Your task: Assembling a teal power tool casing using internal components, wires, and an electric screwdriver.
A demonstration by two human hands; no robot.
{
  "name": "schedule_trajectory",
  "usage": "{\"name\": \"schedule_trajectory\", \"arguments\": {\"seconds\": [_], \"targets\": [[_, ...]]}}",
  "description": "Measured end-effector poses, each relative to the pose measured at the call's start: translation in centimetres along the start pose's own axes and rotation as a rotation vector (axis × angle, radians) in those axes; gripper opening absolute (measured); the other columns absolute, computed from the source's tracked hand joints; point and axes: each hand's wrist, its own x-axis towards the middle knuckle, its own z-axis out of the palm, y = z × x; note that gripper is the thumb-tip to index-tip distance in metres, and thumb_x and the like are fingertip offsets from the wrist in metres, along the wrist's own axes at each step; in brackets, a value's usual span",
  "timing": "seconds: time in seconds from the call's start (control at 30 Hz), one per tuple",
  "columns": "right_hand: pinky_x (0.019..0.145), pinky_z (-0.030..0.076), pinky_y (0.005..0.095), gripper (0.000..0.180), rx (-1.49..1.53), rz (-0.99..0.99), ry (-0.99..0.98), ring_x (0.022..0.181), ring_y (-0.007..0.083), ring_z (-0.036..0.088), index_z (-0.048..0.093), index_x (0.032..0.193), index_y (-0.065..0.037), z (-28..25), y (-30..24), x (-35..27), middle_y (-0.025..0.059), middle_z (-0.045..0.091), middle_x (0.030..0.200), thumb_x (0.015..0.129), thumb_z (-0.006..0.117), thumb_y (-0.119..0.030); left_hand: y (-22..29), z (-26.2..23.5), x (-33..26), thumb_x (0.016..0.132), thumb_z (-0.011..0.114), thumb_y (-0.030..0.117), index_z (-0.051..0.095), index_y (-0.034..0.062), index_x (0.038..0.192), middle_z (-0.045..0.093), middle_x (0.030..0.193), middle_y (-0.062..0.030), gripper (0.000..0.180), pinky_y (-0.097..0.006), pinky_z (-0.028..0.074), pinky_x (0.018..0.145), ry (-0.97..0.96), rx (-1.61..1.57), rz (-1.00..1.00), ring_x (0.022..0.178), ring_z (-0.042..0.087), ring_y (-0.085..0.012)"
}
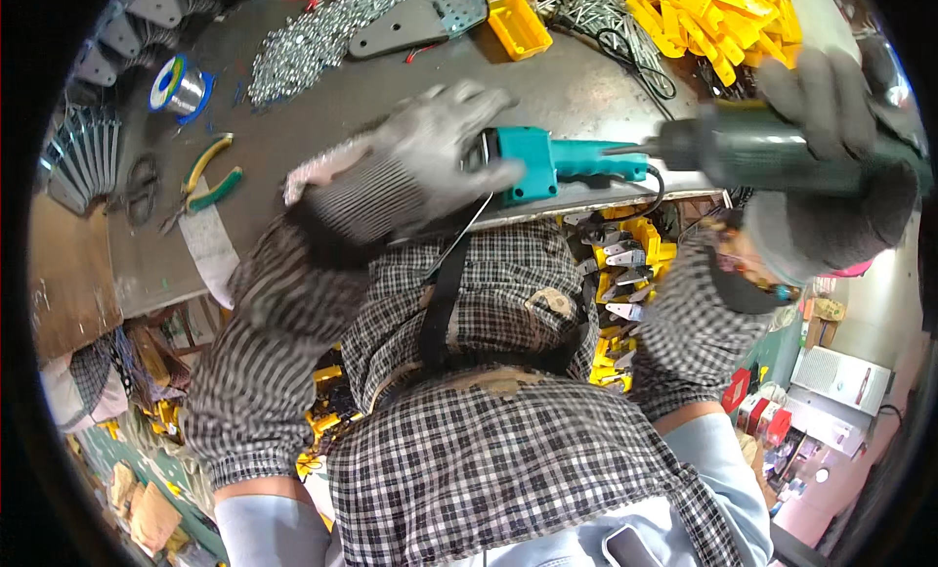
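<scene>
My left hand (440, 142), in a grey knit glove, closes around the wide head of a teal hand tool (596, 159) at the bench's near edge. The tool has a boxy housing, a ribbed narrower handle and a black cord. My right hand (831, 108), also gloved and blurred, wraps round a dark green power screwdriver (752, 142) lying level. Its thin bit points left, over or against the handle's end; I cannot tell whether it touches.
Behind lie a pile of small screws (303, 59), a grey metal bracket (396, 27), a yellow bin (518, 29) and yellow plastic parts (723, 20). On the left are a solder spool (183, 90), pliers (210, 176) and scissors (142, 189). More yellow-and-grey parts (625, 283) sit below the edge.
</scene>
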Motion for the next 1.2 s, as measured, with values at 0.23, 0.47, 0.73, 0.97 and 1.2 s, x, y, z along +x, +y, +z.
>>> {"name": "schedule_trajectory", "arguments": {"seconds": [0.23,0.47,0.73,0.97,1.2], "targets": [[0.074,0.05,0.0255,0.025,-1.288,0.224,0.416,0.077,0.0142,0.066,0.071,0.093,0.002,-7.3,-1.0,-2.8,0.0072,0.072,0.088,0.076,0.081,-0.012,-2.1,-0.8,-3.7,0.066,0.073,0.02,0.053,0.0126,0.136,0.055,0.122,-0.0107,0.073,-0.045,0.043,0.096,-0.015,0.401,0.152,0.112,0.053,-0.0347],[0.059,0.043,0.0243,0.025,-0.944,0.394,0.788,0.061,0.01,0.056,0.069,0.092,-0.003,-11.8,0.6,-6.4,0.0028,0.065,0.072,0.079,0.078,-0.022,-3.7,-6.8,2.6,0.074,0.078,0.024,0.051,0.0013,0.135,0.048,0.144,-0.0118,0.07,-0.036,0.039,0.109,-0.582,-0.439,-0.044,0.129,0.049,-0.0221],[0.063,0.043,0.024,0.029,-1.041,0.323,0.851,0.065,0.0102,0.058,0.07,0.105,-0.003,-12.2,-1.8,-9.5,0.0026,0.065,0.072,0.082,0.075,-0.019,-9.1,-10.1,3.3,0.083,0.072,0.038,0.046,-0.0002,0.14,0.056,0.135,-0.0127,0.073,-0.033,0.047,0.1,-0.656,-0.388,-0.407,0.116,0.058,-0.0182],[0.063,0.043,0.0236,0.029,-1.001,0.365,0.918,0.066,0.0105,0.058,0.068,0.107,-0.002,-12.8,-2.8,-11.8,0.0028,0.064,0.073,0.083,0.074,-0.016,-11.2,-10.7,2.3,0.081,0.075,0.041,0.04,0.0005,0.145,0.056,0.134,-0.0116,0.083,-0.034,0.045,0.103,-0.62,-0.361,-0.426,0.121,0.056,-0.0208],[0.065,0.045,0.0252,0.03,-0.873,0.305,0.964,0.068,0.0111,0.056,0.066,0.11,0.002,-12.6,-3.0,-13.8,0.0029,0.061,0.076,0.085,0.071,-0.012,-5.6,-7.7,2.2,0.076,0.075,0.036,0.042,0.0003,0.143,0.055,0.13,-0.0119,0.083,-0.034,0.042,0.102,-0.667,-0.443,0.064,0.12,0.053,-0.0196]]}}
